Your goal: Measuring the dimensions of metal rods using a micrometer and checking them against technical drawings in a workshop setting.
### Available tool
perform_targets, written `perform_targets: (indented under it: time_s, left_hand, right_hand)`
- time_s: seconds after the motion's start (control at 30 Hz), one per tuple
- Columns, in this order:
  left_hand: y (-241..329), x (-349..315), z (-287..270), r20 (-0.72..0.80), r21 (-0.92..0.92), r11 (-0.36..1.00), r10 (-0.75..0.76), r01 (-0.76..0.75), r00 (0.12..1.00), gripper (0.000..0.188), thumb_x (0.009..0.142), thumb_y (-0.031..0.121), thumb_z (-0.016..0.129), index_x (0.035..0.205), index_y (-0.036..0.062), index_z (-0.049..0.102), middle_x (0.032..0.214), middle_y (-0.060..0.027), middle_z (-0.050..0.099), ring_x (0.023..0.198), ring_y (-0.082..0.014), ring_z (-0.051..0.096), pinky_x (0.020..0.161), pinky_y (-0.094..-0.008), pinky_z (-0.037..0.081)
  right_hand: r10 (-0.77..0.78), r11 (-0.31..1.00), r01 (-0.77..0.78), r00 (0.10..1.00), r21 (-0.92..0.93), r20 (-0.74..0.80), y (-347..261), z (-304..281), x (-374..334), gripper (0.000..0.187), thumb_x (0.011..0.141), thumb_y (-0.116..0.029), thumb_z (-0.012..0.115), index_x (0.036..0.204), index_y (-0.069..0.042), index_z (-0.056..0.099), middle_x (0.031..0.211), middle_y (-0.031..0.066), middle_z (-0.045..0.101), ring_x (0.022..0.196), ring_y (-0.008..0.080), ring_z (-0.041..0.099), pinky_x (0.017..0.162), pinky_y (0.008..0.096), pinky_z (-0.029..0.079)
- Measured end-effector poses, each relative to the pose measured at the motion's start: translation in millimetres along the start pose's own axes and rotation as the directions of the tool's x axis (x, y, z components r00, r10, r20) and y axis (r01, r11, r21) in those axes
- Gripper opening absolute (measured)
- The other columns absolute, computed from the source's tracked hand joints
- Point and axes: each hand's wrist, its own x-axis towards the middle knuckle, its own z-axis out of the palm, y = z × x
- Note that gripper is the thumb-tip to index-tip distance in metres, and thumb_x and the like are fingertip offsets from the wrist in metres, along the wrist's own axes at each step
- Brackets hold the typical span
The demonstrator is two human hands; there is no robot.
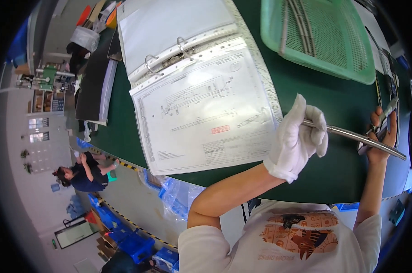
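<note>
At the far left, beyond my table, a person in dark clothes sits on a green stool, with blue bins on the floor nearer me. On the table's left side lies a black folder, and just right of it a binder lies open, its two rings showing and a drawing in a clear sleeve facing up. Over the drawing's right edge comes my left hand in a white glove, thumb and fingers closed on one end of a steel rod. The rod is in the air above the green tabletop, slanting right and a little toward me. Past my left hand, farther from me, stands a green basket with several thin metal pieces in it. At the right, my bare right hand has its fingers wrapped around a metal tool; the rod's far end crosses in front of that hand, and I can't tell whether they touch.
</note>
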Motion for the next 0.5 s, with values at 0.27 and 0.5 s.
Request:
perform_targets:
  time_s: [0.27, 0.5]
  left_hand:
    - [13.2, 6.9, 0.8, -0.078, -0.060, 0.981, 0.180, -0.184, 0.981, 0.053, 0.087, 0.048, 0.033, 0.054, 0.0071, 0.042, 0.051, -0.0033, 0.037, 0.040, -0.0196, 0.044, 0.038, -0.0281, 0.037]
    - [15.1, 8.7, -0.3, -0.159, 0.081, 0.977, 0.207, -0.196, 0.965, 0.055, 0.085, 0.053, 0.032, 0.053, 0.0087, 0.039, 0.051, -0.0017, 0.035, 0.042, -0.0184, 0.046, 0.038, -0.0267, 0.039]
  right_hand:
    - [-0.036, 0.992, -0.019, 0.905, 0.126, 0.423, 5.0, 6.4, 3.5, 0.029, 0.080, -0.024, 0.057, 0.084, -0.006, 0.034, 0.063, 0.0060, 0.045, 0.038, 0.0144, 0.043, 0.033, 0.0229, 0.037]
    - [-0.079, 0.970, -0.020, 0.916, 0.242, 0.394, 0.8, 13.4, -2.1, 0.027, 0.074, -0.004, 0.061, 0.076, -0.008, 0.034, 0.061, 0.0037, 0.047, 0.036, 0.0131, 0.046, 0.030, 0.0215, 0.040]
